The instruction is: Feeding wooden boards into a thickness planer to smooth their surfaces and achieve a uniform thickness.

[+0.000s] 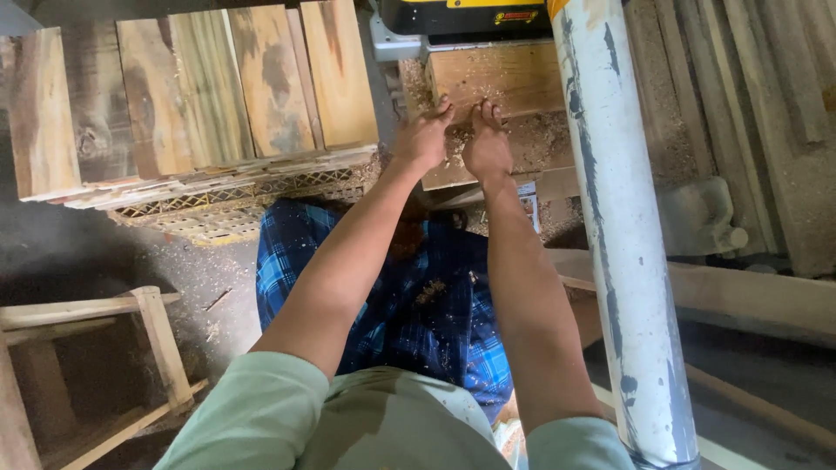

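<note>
While both hands (455,139) press flat on a board (501,83), a white pipe (618,235) crosses nearby.

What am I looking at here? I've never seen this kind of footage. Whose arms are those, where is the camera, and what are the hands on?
This is one view from a camera worn on a person's head, looking down along their own bare arms. The left hand and right hand press flat, side by side, on a pale sawdust-covered wooden board that lies at the mouth of a black-and-yellow woodworking machine. Neither hand grips anything. To the left sits a stack of rough stained wooden planks. A white paint-flecked pole stands on the right, and a bare wooden stool frame at lower left.
</note>
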